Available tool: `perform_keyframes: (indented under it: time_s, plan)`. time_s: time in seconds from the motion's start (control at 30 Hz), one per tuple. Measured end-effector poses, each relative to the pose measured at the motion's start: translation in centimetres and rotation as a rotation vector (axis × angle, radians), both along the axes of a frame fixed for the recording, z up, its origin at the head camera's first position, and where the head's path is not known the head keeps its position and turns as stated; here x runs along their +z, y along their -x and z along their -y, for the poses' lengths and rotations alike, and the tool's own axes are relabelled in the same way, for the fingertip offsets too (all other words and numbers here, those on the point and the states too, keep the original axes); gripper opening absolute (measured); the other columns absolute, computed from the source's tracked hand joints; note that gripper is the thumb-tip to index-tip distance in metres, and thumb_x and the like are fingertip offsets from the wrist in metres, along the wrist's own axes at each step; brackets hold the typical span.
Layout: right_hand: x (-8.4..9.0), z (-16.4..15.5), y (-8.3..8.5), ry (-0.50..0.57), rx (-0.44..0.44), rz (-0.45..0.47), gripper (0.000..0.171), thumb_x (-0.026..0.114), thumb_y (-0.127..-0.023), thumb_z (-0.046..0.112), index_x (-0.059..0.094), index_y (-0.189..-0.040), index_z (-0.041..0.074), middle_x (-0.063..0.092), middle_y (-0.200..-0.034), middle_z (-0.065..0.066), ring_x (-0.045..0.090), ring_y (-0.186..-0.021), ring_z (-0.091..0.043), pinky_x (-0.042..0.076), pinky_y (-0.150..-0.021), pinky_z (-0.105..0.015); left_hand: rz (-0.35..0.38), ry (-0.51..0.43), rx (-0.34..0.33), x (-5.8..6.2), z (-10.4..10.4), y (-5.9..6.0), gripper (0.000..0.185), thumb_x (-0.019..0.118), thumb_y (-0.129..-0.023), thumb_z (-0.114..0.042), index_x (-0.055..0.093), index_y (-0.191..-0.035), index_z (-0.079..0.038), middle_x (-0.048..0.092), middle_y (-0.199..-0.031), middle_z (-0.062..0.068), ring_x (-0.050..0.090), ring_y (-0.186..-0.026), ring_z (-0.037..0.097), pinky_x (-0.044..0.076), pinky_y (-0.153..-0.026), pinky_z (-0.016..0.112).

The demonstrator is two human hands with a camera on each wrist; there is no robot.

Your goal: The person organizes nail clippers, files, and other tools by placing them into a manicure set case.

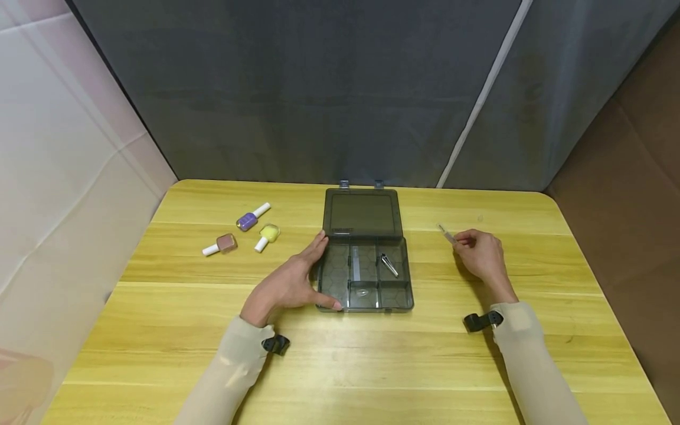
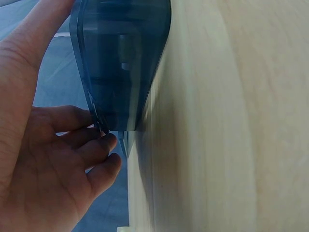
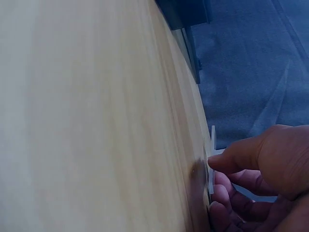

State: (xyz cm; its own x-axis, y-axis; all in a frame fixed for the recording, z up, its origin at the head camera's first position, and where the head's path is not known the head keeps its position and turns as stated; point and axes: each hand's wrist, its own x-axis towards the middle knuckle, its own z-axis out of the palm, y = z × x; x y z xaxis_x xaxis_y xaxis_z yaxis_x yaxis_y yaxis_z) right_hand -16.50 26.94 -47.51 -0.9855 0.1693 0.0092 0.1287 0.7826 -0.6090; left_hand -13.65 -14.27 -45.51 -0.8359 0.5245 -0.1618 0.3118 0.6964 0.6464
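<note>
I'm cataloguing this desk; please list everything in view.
Table: one, yellow wood, foreground
Open box: one, grey, centre
Clipper: one, silver, back right compartment
Strip: one, clear, back middle compartment
Unclear item: one, pale, front middle compartment
Bottles: three, purple, yellow, mauve, table's left
Thin item: one, pale, table's right
Backdrop: one, grey, behind table
Side panels: two, white left, brown right
Sleeves: two, beige, forearms
Cameras: two, black, wrists
Left hand: one, bare, holding box
Right hand: one, bare, pinching thin item

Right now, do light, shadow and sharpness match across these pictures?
No: in the head view, warm colours, pale glare on the yellow wooden table, a soft shadow beside the right hand; in the left wrist view, the dark translucent plastic box looks bluish, the table's grain soft; in the right wrist view, the table's grain is soft too.
</note>
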Motion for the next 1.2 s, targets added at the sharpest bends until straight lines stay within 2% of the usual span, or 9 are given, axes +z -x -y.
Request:
perform_keyframes:
  time_s: [0.27,0.57,0.7,1.0,1.2]
  plan:
    - [0.4,0.4,-0.2,0.056,-0.011,0.003,0.023,0.068,-0.098,0.022,0.075,-0.112,0.006,0.075,-0.103,-0.015,0.068,-0.09,-0.028,0.05,-0.08,-0.036,0.004,0.0,0.005,0.0,0.0,0.0,0.141,0.089,-0.064,-0.067,0.008,-0.166,-0.012,-0.005,-0.175,0.0,0.019,-0.158,0.033,0.037,-0.12,0.051]
    - [1.1,1.6,-0.4,0.142,0.002,-0.014,0.023,0.068,-0.096,0.017,0.075,-0.114,0.005,0.074,-0.103,-0.015,0.064,-0.084,-0.019,0.049,-0.064,-0.02,0.004,0.002,0.004,0.0,0.0,0.0,0.14,0.089,-0.065,-0.065,0.008,-0.166,-0.012,-0.005,-0.175,0.0,0.019,-0.158,0.032,0.037,-0.12,0.05]
    - [1.3,2.3,-0.5,0.165,0.023,-0.023,0.023,0.066,-0.096,0.015,0.074,-0.114,0.004,0.073,-0.104,-0.016,0.063,-0.083,-0.019,0.048,-0.06,-0.019,0.008,0.003,0.004,0.0,-0.1,0.0,0.141,0.089,-0.065,-0.066,0.008,-0.166,-0.012,-0.005,-0.175,0.0,0.019,-0.158,0.032,0.037,-0.12,0.05]
    - [1.5,3.9,-0.7,0.201,0.062,-0.031,0.025,0.061,-0.095,0.011,0.074,-0.116,0.005,0.074,-0.105,-0.017,0.066,-0.085,-0.024,0.05,-0.064,-0.021,0.017,0.001,0.007,0.0,-0.1,0.0,0.141,0.089,-0.064,-0.065,0.008,-0.166,-0.012,-0.006,-0.175,-0.001,0.018,-0.159,0.032,0.036,-0.121,0.05]
    - [2.1,5.2,-1.0,0.241,0.084,-0.032,0.023,0.065,-0.095,0.014,0.074,-0.114,0.004,0.074,-0.104,-0.016,0.065,-0.083,-0.022,0.051,-0.063,-0.021,0.02,0.003,0.011,0.0,-0.1,0.0,0.141,0.09,-0.064,-0.065,0.008,-0.166,-0.012,-0.006,-0.175,-0.001,0.018,-0.159,0.031,0.036,-0.121,0.05]
